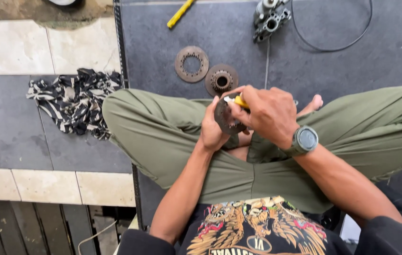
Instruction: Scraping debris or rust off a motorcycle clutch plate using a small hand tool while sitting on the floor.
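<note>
I sit cross-legged on a dark mat. My left hand (213,130) holds a round, dark metal disc (225,120) upright over my lap. My right hand (267,113), with a grey watch on its wrist, grips a small yellow and white tool (238,100) and presses its tip against the top of the disc. Both hands meet just above my green trousers.
On the mat ahead lie a toothed ring plate (191,63) and a rusty hub with a splined centre (221,80). Further off are a yellow tool (180,13), a grey metal engine part (269,19) and a thin black ring (332,23). A striped rag (76,99) lies left.
</note>
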